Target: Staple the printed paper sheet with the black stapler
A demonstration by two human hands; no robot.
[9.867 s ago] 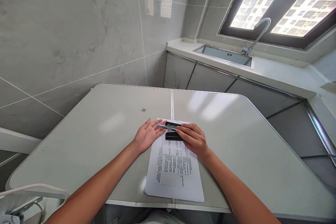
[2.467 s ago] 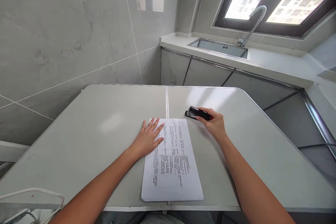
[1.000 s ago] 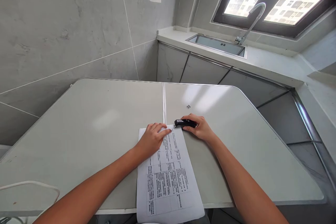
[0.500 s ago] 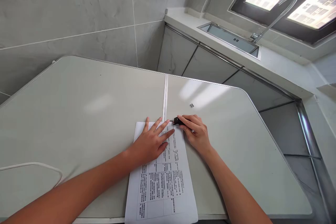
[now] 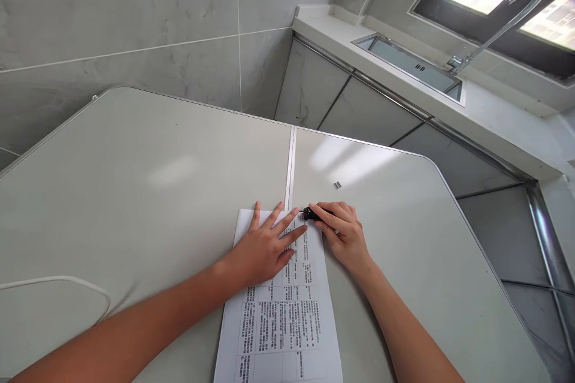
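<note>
A printed white paper sheet (image 5: 283, 323) lies on the pale grey table (image 5: 157, 191), running toward me. My left hand (image 5: 267, 245) rests flat on the sheet's upper part with its fingers spread. My right hand (image 5: 344, 233) is closed over a black stapler (image 5: 309, 213), which sits at the sheet's top right corner. Only the stapler's front tip shows past my fingers.
A small strip of staples (image 5: 337, 185) lies on the table beyond my right hand. A seam (image 5: 290, 161) divides the tabletop. A white counter with a steel sink (image 5: 404, 60) and a faucet (image 5: 494, 30) runs along the back right under a window. Tiled wall stands at left.
My right hand brought the stapler from the table's right side onto the paper's top right corner. My left hand went from curled to flat and spread on the sheet. The camera tilted down.
</note>
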